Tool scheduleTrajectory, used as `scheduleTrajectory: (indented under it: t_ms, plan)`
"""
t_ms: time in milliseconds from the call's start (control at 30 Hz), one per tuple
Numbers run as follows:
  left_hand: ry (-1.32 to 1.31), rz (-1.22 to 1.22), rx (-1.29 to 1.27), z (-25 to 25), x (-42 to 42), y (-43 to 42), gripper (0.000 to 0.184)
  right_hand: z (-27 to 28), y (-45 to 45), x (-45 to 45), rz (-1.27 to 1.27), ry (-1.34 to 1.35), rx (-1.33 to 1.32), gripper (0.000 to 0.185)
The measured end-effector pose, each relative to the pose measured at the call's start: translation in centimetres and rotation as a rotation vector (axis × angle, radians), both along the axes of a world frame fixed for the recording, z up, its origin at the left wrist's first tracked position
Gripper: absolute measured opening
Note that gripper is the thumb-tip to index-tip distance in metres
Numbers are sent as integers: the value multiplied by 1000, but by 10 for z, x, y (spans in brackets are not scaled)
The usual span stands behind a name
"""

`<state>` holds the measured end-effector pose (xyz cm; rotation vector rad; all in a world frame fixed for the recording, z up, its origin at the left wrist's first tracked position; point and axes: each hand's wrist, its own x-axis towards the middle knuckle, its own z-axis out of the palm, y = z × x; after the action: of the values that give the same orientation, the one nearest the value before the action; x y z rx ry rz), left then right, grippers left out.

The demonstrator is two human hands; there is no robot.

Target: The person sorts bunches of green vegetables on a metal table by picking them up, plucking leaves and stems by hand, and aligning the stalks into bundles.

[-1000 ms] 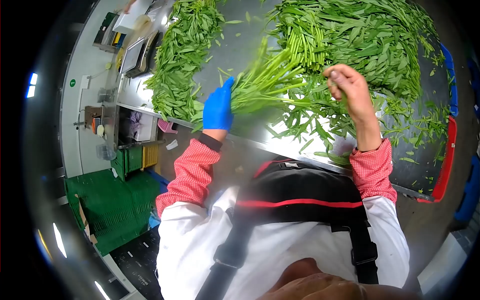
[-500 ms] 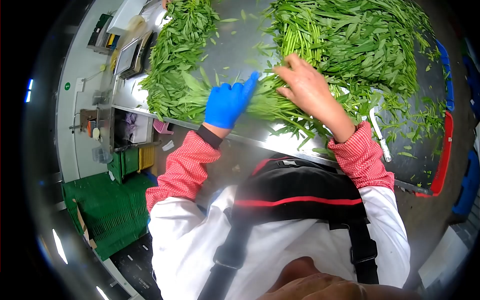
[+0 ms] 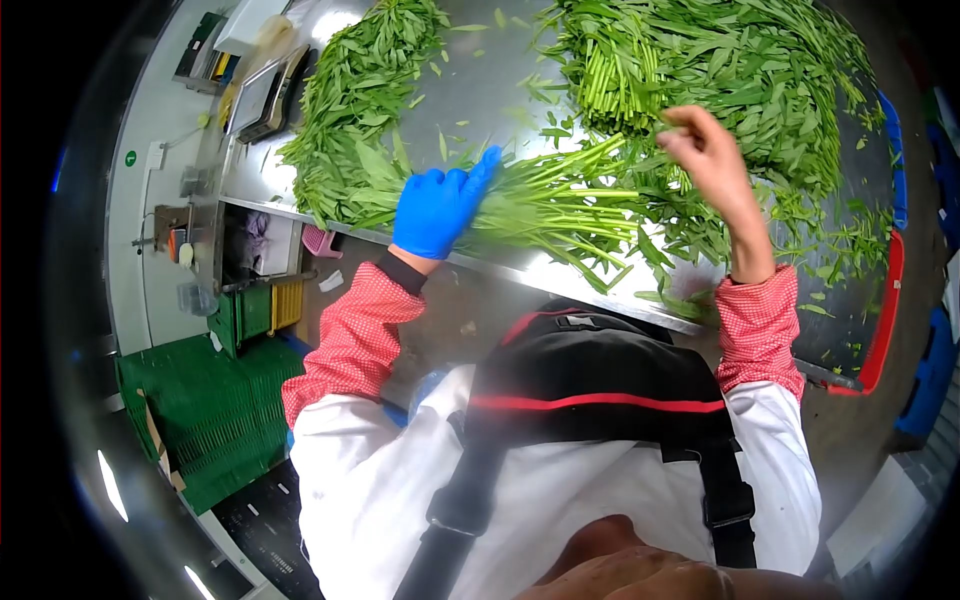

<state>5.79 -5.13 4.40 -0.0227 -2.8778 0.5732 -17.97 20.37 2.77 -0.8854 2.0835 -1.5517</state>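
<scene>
My left hand (image 3: 435, 210), in a blue glove, is closed round a bunch of leafy green stems (image 3: 570, 200) held low over the metal table, the thumb pointing up and away. The cut-looking stem ends fan out to the right, and the leaves lie to the left. Bare, my right hand (image 3: 708, 155) is raised right of the stem ends, its fingers curled near the big pile of greens (image 3: 740, 90); whether anything small is between the fingertips is too blurred to tell.
A long row of greens (image 3: 355, 110) lies at the left of the table. Beyond it stands a scale (image 3: 265, 100). Loose leaves lie at the right, beside a red crate edge (image 3: 885, 315) and a blue one (image 3: 893, 160). Green crates (image 3: 210, 410) are at lower left.
My right hand came in to the bunch, then moved away to the right and up. My left hand stayed closed on the bunch, which has shifted slightly lower and now spreads wider.
</scene>
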Motion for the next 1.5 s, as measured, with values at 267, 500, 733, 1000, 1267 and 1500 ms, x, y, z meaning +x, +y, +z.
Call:
scheduleTrajectory:
  t_ms: [267, 500, 733, 1000, 1267, 1500]
  plan:
    - [-3, -31, 149, 13, 5, -9, 74, -18, -40, 26, 60, -95, -52, 17]
    - [56, 118, 527, -4, 40, -39, 77, -9, 7, -21, 131, -592, -527, 25]
    - [69, 280, 1332, -43, 40, -49, 48, -41, -114, 58, 158, 286, -204, 26]
    - [-70, 592, 2105, -36, 71, -64, 32, 14, -44, 7, 225, -598, -660, 24]
    - [-115, 559, 2124, -33, 70, -78, 31, 23, -114, 81, -63, 306, -30, 16]
    - [-232, 460, 1902, -50, 61, -89, 38, 43, -170, 127, -47, 527, 84, 19]
